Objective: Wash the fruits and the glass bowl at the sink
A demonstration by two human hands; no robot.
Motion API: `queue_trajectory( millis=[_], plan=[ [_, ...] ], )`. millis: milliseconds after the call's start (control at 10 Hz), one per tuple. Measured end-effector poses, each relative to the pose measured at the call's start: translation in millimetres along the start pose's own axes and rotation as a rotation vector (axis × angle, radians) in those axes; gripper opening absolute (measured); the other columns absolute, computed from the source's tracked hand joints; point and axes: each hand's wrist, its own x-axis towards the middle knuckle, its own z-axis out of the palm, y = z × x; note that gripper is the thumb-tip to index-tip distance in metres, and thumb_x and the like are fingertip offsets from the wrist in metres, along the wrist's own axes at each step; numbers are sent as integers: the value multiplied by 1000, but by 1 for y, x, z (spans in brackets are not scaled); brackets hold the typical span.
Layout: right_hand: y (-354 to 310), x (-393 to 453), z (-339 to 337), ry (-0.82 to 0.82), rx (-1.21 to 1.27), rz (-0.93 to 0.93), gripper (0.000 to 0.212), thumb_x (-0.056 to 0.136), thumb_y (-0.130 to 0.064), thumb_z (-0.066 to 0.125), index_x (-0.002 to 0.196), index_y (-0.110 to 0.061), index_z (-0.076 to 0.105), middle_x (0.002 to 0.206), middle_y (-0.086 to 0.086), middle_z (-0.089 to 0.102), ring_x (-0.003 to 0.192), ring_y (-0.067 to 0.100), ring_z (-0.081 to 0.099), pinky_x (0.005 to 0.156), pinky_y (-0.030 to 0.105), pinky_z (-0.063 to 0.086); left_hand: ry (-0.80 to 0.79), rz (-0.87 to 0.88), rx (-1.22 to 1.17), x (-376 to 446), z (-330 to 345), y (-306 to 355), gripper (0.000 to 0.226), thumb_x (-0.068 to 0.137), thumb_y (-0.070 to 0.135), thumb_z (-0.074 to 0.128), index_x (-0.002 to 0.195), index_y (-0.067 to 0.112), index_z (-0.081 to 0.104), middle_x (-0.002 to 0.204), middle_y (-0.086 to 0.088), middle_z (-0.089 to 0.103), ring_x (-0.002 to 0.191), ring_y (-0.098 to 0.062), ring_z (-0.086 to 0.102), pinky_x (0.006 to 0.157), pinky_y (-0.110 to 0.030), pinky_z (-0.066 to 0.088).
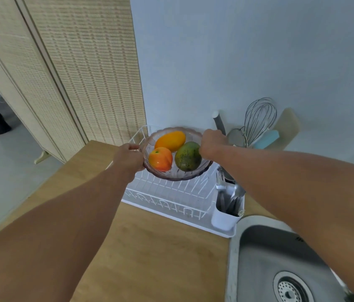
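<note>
A scalloped glass bowl [179, 175] is held over the white dish rack [171, 199], gripped at both sides. My left hand [128, 158] clasps its left rim and my right hand [213, 141] clasps its right rim. Inside lie three fruits: a yellow-orange mango [170, 141] at the back, a red-orange fruit [160, 159] at the front left, and a green mango [188, 156] at the front right. The steel sink [265, 258] with its drain [291, 290] sits at the lower right, under my right forearm.
A white cutlery holder [226, 212] with utensils stands at the rack's right end. A whisk [258, 118], a strainer and a cutting board lean against the wall behind. The wooden countertop [161, 247] spreads in front. A woven folding screen [73, 73] stands left.
</note>
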Motion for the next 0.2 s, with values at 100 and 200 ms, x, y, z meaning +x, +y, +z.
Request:
queue_trajectory(
  millis=[100, 200],
  plan=[
    [-4, -13, -15, 60, 69, -32, 11, 94, -4, 57, 97, -11, 49, 84, 4, 50, 86, 29, 57, 68, 36, 49, 73, 134, 145, -13, -4, 4, 19, 86, 14, 68, 103, 18, 61, 103, -8, 70, 92, -28, 69, 85, -47, 61],
    [1, -31, -34, 187, 135, -76, 20, 97, -19, 54, 116, -14, 56, 99, 8, 62, 97, 32, 63, 75, 37, 51, 113, 343, 341, -29, -12, 9, 22, 92, 15, 57, 112, 12, 66, 106, -3, 70, 98, -25, 66, 88, -40, 55]
  ],
)
